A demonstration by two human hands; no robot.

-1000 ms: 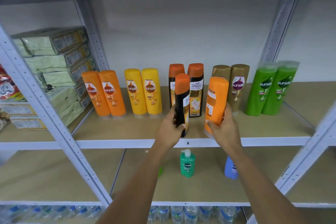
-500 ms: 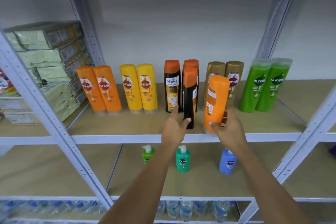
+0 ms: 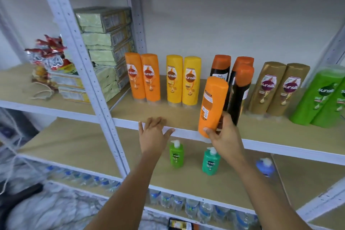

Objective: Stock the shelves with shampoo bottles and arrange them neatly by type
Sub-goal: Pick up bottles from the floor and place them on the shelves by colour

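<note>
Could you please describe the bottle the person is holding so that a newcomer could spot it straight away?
Start at the middle shelf with its row of upright bottles. At its front edge, before the black bottles with orange caps, the right hand grips an orange bottle. Unlike the orange pair at the row's left end, it is tilted, off the shelf, and shows its back label.

An orange shampoo bottle (image 3: 212, 104) tilts, label away, before paired orange, yellow, black, gold and green bottles.
</note>
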